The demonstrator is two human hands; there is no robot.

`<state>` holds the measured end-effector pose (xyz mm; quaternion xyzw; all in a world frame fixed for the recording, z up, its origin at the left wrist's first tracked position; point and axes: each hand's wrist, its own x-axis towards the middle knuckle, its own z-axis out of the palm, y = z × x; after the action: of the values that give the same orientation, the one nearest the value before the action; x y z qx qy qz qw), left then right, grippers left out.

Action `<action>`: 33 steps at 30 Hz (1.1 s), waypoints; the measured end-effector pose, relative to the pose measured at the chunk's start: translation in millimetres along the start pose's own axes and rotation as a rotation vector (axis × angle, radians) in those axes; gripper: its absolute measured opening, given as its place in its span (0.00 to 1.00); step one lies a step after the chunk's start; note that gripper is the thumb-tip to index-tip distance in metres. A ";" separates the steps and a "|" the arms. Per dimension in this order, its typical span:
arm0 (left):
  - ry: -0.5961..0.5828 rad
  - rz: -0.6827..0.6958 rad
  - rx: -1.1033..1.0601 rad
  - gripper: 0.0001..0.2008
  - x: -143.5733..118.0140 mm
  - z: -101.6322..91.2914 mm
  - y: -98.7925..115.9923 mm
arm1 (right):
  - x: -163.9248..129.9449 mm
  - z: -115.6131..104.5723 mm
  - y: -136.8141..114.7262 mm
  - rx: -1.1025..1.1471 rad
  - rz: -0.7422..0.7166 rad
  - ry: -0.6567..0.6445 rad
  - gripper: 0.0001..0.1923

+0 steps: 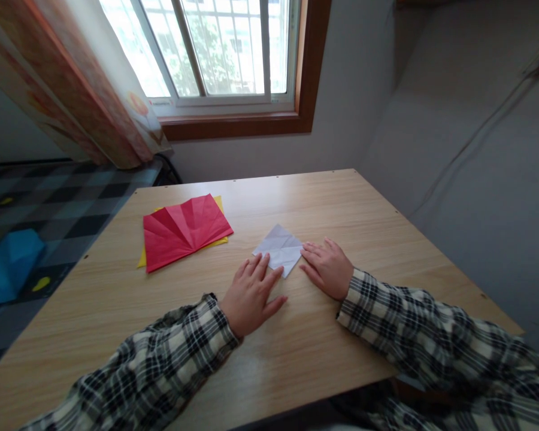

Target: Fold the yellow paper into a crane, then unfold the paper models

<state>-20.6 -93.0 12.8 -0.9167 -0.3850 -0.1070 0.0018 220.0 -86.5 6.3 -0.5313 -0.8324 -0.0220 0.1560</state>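
Observation:
A small white sheet of folding paper (278,242) lies flat on the wooden table, turned like a diamond and marked with crease lines. My left hand (253,293) rests at its lower left edge, palm down, fingers spread, the fingertips on the paper. At the right corner is my right hand (326,266), its fingers stretched out flat and the tips touching the paper's edge. Neither hand grips anything. Further left, a creased red paper (186,230) lies over a yellow paper (221,203), of which only corners and edges show.
The light wooden table (332,359) ends on the right close to a grey wall. To the left, a blue folded paper (11,263) sits on a checked bedspread (72,197). Behind the table are a window (224,54) and a patterned curtain (85,78).

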 end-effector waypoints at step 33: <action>0.053 0.062 0.016 0.22 2.4 4.9 -0.1 | 29.6 31.6 33.8 0.282 0.021 0.194 0.29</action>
<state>-18.1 -90.8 8.5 -0.9250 -0.3570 -0.1281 0.0224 231.2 -39.4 -19.7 -0.5081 -0.8026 0.0456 0.3091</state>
